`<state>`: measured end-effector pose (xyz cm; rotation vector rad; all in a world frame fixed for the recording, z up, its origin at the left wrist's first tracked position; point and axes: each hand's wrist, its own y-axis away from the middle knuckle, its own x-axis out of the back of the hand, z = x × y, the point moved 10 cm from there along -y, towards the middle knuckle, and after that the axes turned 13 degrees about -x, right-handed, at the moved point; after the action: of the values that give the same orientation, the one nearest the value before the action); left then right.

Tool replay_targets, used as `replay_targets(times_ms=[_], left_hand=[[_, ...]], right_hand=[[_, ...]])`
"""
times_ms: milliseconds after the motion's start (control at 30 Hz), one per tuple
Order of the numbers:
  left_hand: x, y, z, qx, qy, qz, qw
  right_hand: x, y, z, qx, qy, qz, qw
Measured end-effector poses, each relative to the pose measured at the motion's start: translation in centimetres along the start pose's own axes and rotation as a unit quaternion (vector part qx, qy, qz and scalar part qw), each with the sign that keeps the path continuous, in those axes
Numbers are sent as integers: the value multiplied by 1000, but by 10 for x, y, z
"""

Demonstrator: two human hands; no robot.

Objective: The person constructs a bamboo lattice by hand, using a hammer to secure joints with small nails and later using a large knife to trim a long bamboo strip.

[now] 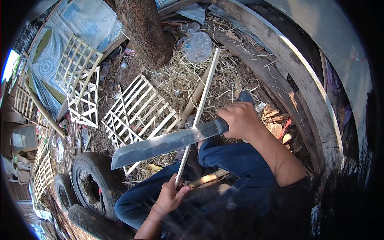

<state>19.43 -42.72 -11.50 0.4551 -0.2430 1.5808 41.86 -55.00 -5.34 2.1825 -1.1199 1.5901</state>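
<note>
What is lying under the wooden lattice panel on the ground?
Under the wooden lattice panel dry straw and bare soil show through its gaps. The big knife blade covers its lower edge, so the ground there is hidden.

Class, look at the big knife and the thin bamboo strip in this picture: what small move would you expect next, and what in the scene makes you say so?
Probably a short push of the knife along the bamboo strip, away from the body. The right hand grips the handle, the blade lies across the strip, and the left hand pinches the strip's lower end, steadying it. Shavings on the ground suggest paring.
</note>
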Motion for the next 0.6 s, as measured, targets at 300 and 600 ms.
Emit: replay_targets(times_ms=[300, 600], left_hand=[[2, -4, 1, 10, 10, -24, 1000], [14, 92, -56, 152, 228, 17, 962]], right_hand=[[-1, -11, 31, -15, 67, -5, 998], [89, 40, 228, -504, 46, 160, 848]])
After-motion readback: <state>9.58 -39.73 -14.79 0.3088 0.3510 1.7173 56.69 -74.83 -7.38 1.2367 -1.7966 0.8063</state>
